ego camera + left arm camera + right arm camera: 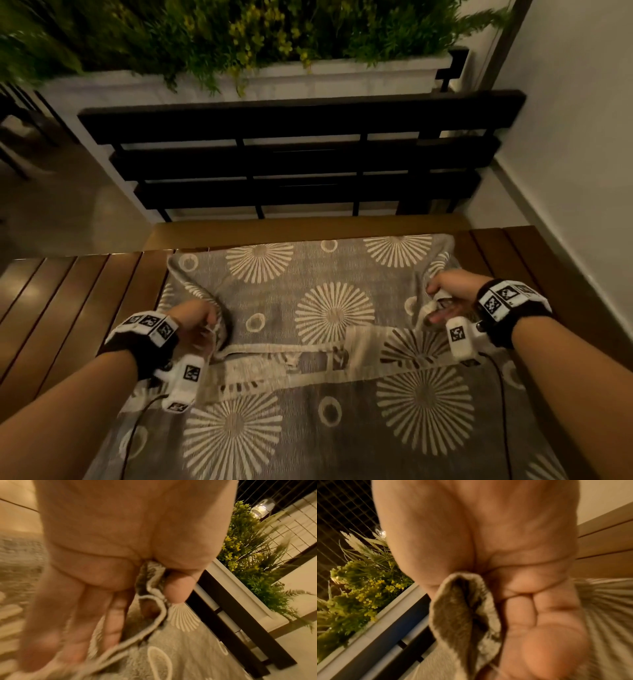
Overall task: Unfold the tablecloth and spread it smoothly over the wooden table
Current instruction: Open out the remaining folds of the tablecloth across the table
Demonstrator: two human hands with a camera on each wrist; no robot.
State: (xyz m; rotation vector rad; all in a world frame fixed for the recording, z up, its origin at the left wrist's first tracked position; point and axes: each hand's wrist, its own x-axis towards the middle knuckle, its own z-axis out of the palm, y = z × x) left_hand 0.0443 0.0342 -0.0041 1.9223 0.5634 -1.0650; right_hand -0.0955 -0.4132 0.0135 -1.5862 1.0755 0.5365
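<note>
A grey tablecloth (pixel 308 301) with cream sunburst and ring patterns lies partly folded on the slatted wooden table (pixel 75 294). A hemmed top layer runs across its middle between my hands. My left hand (pixel 202 325) pinches the hemmed edge at the cloth's left side; in the left wrist view the thumb (pixel 178 586) presses the hem (pixel 154 596) against the fingers. My right hand (pixel 442 301) grips the edge at the right side; the right wrist view shows a bunched fold of cloth (pixel 462 608) held between thumb and palm.
A dark slatted bench (pixel 301 154) stands just beyond the table's far edge. Behind it, a white planter (pixel 308 82) holds green plants with yellow flowers. A white wall (pixel 575 137) runs along the right. Bare table slats show on both sides of the cloth.
</note>
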